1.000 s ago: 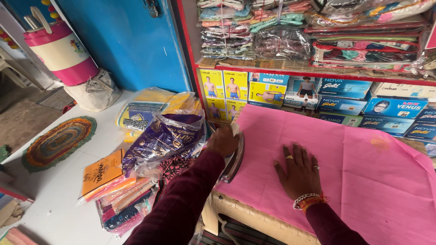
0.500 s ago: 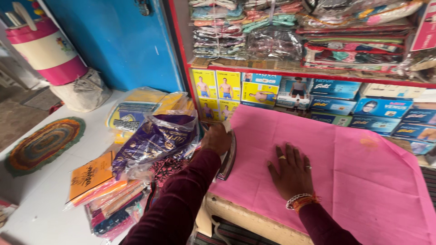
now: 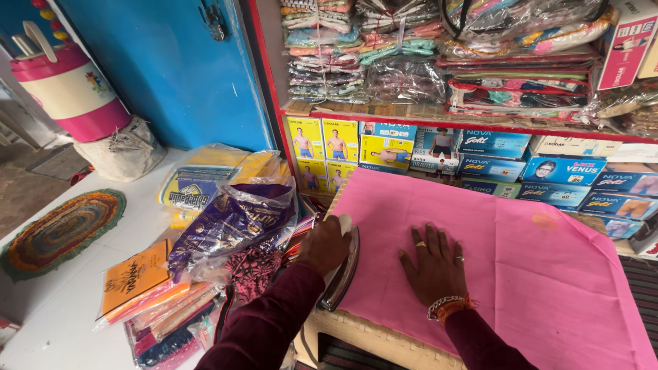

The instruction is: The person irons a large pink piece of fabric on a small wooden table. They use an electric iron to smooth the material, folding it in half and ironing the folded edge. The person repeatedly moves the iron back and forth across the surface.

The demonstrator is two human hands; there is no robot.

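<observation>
Gripping the handle of a metal iron [image 3: 340,268], the left hand [image 3: 323,244] is closed around it at the left edge of a pink cloth [image 3: 493,253]; the iron rests along that edge on its sole, tilted a little toward the camera.

Right hand [image 3: 433,264]: laid flat, fingers spread wide, palm down on the pink cloth just right of the iron, holding nothing. Rings and a beaded bracelet show on it; dark maroon sleeves cover both forearms.

Change from the earlier views: very little. Both hands and the iron keep nearly the same places as a second ago; only the camera has drifted slightly. Judged from that, the cloth is being held steady while the iron dwells at its left border, with most of the cloth's spread to the right not under the iron.

Surroundings, outward: a woven-look pad edge [image 3: 370,336] beneath the cloth; left of the iron, a heap of plastic-wrapped packets, purple [image 3: 229,223], yellow [image 3: 199,185] and orange [image 3: 133,277]; a round braided mat [image 3: 58,229] on the white counter [image 3: 62,312]; a pink-and-cream drum container [image 3: 68,89]; a blue door [image 3: 171,68]; red shelves [image 3: 439,116] with boxed and bagged garments.

Hidden or unclear: the iron's handle and cord are covered by the hand; its sole cannot be seen; the cloth's right corner runs out of frame.
</observation>
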